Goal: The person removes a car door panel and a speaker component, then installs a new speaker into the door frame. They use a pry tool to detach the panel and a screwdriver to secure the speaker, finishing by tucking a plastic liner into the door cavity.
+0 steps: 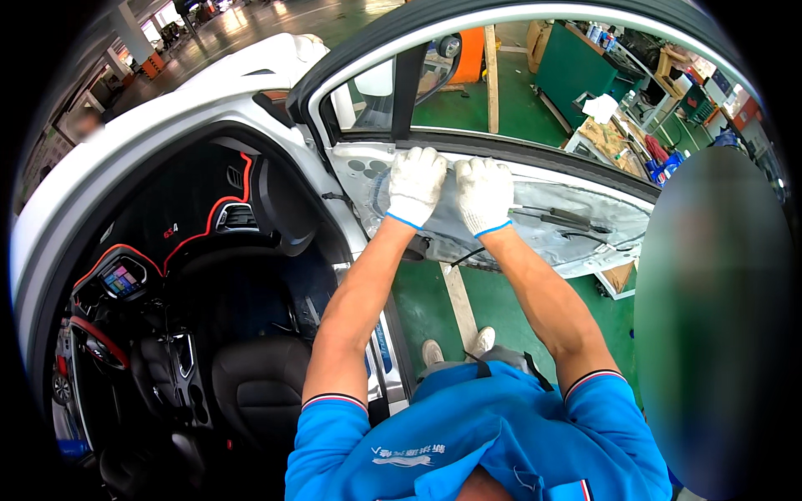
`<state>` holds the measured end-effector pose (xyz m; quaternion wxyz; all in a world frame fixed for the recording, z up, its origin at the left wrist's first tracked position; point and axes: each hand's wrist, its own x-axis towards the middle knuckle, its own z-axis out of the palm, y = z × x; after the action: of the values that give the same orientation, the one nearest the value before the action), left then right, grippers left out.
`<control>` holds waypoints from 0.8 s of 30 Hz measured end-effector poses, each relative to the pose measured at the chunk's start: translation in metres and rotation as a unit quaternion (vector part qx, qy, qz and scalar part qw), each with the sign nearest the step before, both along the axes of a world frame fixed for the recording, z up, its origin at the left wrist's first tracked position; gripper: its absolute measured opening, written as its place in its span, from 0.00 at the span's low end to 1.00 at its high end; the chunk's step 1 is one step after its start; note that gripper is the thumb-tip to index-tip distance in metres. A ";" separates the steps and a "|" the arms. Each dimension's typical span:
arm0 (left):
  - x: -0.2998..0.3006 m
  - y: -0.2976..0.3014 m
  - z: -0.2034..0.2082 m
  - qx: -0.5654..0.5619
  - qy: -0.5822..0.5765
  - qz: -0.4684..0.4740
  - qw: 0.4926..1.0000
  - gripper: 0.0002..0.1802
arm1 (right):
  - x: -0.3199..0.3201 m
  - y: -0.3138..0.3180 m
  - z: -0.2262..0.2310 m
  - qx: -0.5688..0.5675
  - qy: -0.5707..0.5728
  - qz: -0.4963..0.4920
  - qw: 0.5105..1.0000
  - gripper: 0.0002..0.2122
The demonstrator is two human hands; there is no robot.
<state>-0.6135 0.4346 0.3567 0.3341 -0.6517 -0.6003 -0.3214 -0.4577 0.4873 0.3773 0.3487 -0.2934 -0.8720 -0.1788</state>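
Note:
An open white car door (585, 177) stands before me with its inner trim off, showing bare metal and a greyish plastic sheet (535, 217). Both my hands wear white knit gloves with blue cuffs. Side by side, they rest along the door's window sill, at the dark weatherstrip (551, 154) below the glass. My left hand (415, 185) has its fingers curled over the sill near the mirror end. A short gap to the right, my right hand (484, 194) grips the same edge in a fist. What lies under the fingers is hidden.
A black cable (468, 257) hangs from the door, and rods and cables (572, 221) cross its panel. To my left is the dark cabin with a seat (261, 376). Beyond the window are a green cabinet (576, 67) and a cluttered workbench (614, 138). A blurred patch covers the right side.

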 end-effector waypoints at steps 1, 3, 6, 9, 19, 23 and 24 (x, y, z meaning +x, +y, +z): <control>-0.002 0.001 0.000 -0.003 0.004 -0.005 1.000 0.09 | 0.000 0.001 0.001 -0.004 0.001 -0.002 1.000 0.03; -0.011 0.003 0.002 -0.020 0.003 -0.034 0.999 0.09 | 0.002 0.003 0.006 -0.019 0.005 0.029 0.999 0.03; -0.021 -0.003 0.009 -0.064 0.015 -0.089 0.994 0.09 | 0.011 0.010 0.009 -0.044 -0.107 0.057 0.992 0.05; -0.024 -0.010 0.008 -0.087 0.027 -0.119 0.989 0.03 | 0.018 0.012 0.003 -0.006 -0.070 0.126 0.990 0.06; -0.013 -0.024 0.012 -0.004 0.044 -0.118 0.992 0.10 | 0.066 0.012 0.039 -0.107 0.021 0.133 0.985 0.07; -0.007 -0.022 0.012 -0.040 0.066 -0.099 0.992 0.11 | 0.091 0.028 0.047 -0.020 -0.051 0.081 0.995 0.10; -0.002 -0.020 0.014 -0.034 0.069 -0.078 0.994 0.11 | 0.095 0.029 0.047 -0.004 -0.073 0.071 0.995 0.11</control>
<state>-0.6158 0.4146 0.3703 0.3265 -0.7279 -0.5340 -0.2799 -0.3627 0.5161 0.4243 0.2951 -0.2178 -0.9144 -0.1712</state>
